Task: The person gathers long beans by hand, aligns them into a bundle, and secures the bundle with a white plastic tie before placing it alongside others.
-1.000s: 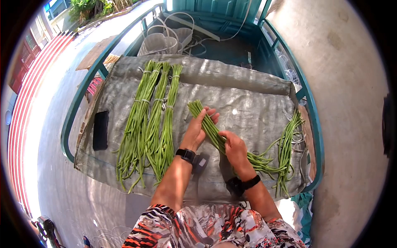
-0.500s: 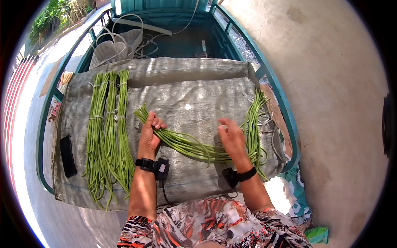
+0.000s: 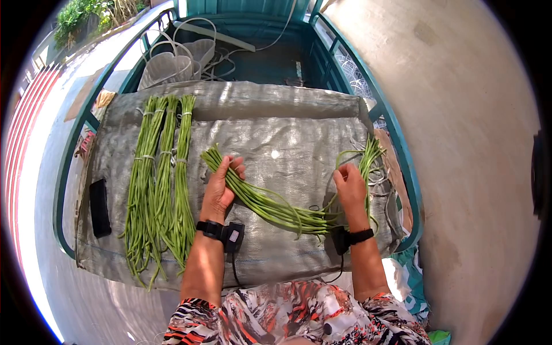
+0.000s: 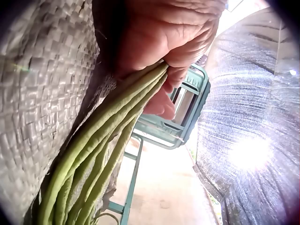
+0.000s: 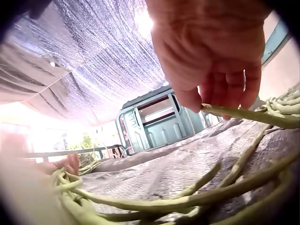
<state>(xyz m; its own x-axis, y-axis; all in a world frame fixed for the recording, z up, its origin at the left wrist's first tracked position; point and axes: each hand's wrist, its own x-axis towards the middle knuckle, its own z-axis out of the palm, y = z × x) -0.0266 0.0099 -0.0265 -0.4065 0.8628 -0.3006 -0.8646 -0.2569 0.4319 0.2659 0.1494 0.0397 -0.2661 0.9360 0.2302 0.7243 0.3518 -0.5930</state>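
My left hand (image 3: 220, 188) grips a bunch of long green beans (image 3: 267, 206) near its upper end, and the stalks trail down to the right over the sheet. In the left wrist view the beans (image 4: 96, 154) run out from under the curled left hand (image 4: 164, 37). At the right, my right hand (image 3: 352, 190) is over the loose pile of long beans (image 3: 371, 158). The right wrist view shows its thumb and fingers pinching the end of a single long bean (image 5: 253, 115). Tied bundles of long beans (image 3: 167, 178) lie side by side at the left.
A grey woven sheet (image 3: 276, 138) covers the work surface, framed by teal cart rails (image 3: 397, 152). A black phone (image 3: 99, 208) lies at the left edge. White baskets (image 3: 167, 69) stand in the cart bed behind. Pale ties (image 3: 376, 175) lie beside the loose pile.
My right hand has left the held bunch, moved right to the loose pile and now pinches a bean there. The left hand keeps its grip on the bunch. The head view has shifted.
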